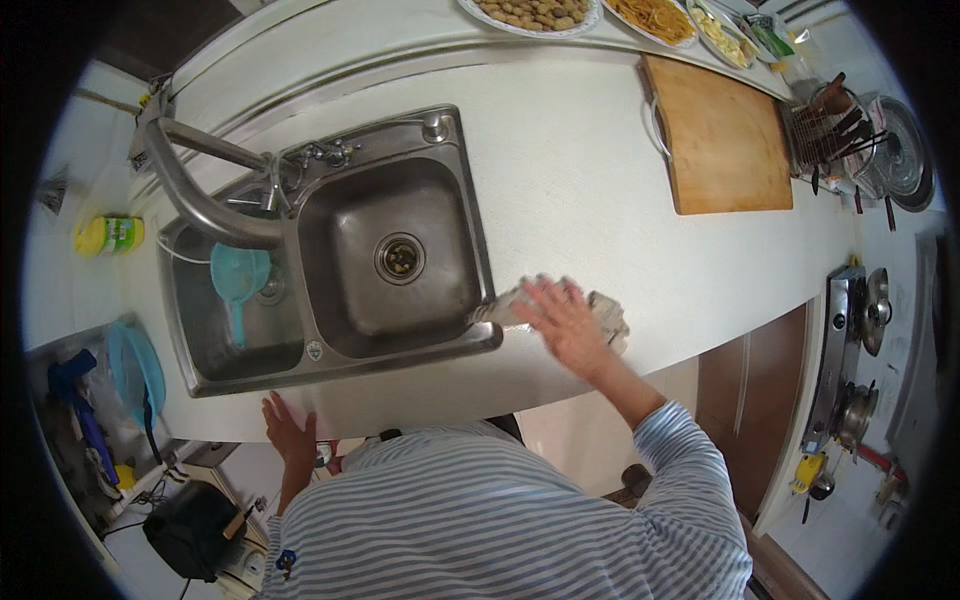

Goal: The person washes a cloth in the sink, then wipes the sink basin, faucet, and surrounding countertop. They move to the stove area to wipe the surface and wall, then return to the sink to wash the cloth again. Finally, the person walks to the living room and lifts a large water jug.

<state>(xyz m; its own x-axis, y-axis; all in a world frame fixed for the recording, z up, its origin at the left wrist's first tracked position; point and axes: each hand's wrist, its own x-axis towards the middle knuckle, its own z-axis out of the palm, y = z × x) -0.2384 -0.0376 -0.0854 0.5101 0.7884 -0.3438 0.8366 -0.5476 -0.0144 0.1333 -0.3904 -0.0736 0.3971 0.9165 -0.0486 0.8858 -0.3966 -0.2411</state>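
Under the spread fingers of my right hand lies a greyish cloth, pressed flat against the white countertop. The cloth's left end reaches the right rim of the stainless steel double sink. Some blur shows on the hand and cloth. My left hand rests on the counter's front edge, below the sink, with its fingers apart and nothing in it. Small scraps sit in the drain strainer of the right basin. A light-blue plastic dipper lies in the left basin.
A wooden cutting board lies at the back right, beside a wire utensil rack. Plates of food, one with peanuts, line the back ledge. A large faucet pipe arches over the left basin. A gas stove stands far right.
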